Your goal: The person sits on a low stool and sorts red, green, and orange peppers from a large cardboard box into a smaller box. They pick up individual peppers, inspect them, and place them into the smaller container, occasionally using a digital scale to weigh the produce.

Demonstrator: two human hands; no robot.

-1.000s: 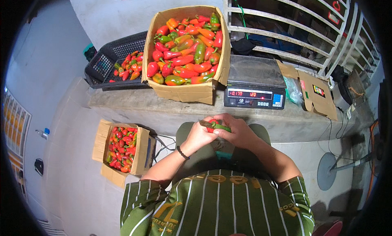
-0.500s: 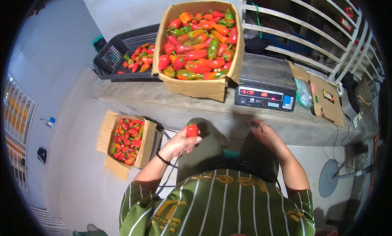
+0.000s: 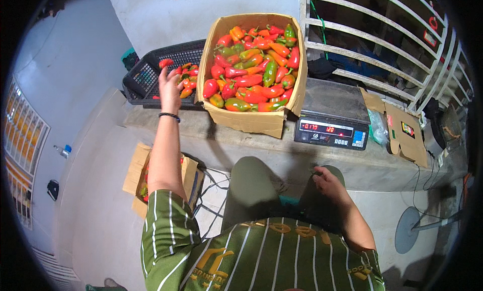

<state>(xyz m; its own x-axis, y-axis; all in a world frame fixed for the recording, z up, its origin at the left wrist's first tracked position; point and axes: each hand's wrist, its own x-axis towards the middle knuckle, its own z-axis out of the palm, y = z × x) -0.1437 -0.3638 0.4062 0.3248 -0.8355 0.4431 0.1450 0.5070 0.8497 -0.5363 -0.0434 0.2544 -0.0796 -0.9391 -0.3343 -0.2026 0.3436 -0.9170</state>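
Observation:
My left hand [image 3: 170, 87] reaches over the black plastic crate [image 3: 138, 79], fingers apart. A red pepper [image 3: 165, 63] is just beyond its fingertips, above the crate; whether it still touches them is hard to see. Red and orange peppers [image 3: 188, 78] lie in the crate, partly behind the hand. My right hand [image 3: 329, 184] rests by my right knee with fingers curled together. Something small and dark may be at its fingertips, too small to name. Right of the crate, a large cardboard box [image 3: 246, 124] is full of red, orange and green peppers [image 3: 249, 80].
A digital scale [image 3: 329, 127] stands on the concrete ledge right of the big box, beside flattened cardboard [image 3: 402, 130]. White metal bars [image 3: 372, 39] rise behind. On the floor at left, a smaller cardboard box [image 3: 135, 172] of peppers is partly covered by my left arm. Cables run beside it.
My left hand has moved from above my lap up and left to the crate, carrying the red pepper there; its fingers have opened. My right hand has shifted slightly toward me.

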